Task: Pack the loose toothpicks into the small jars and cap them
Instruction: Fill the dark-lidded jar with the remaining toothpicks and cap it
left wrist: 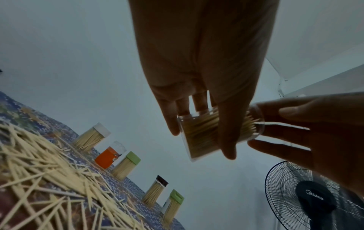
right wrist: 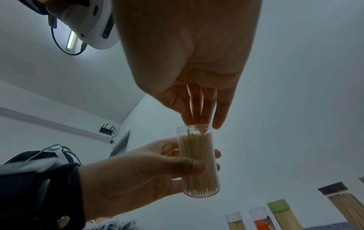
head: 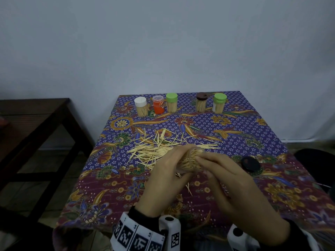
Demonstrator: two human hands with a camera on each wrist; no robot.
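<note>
The left hand [right wrist: 141, 175] gripped the clear jar [right wrist: 199, 163] above the tabletop [head: 272, 124], mouth toward the right hand [right wrist: 189, 65], whose straight fingertips [right wrist: 204, 119] apparently tamped the toothpicks [right wrist: 197, 155] level for capping.
</note>
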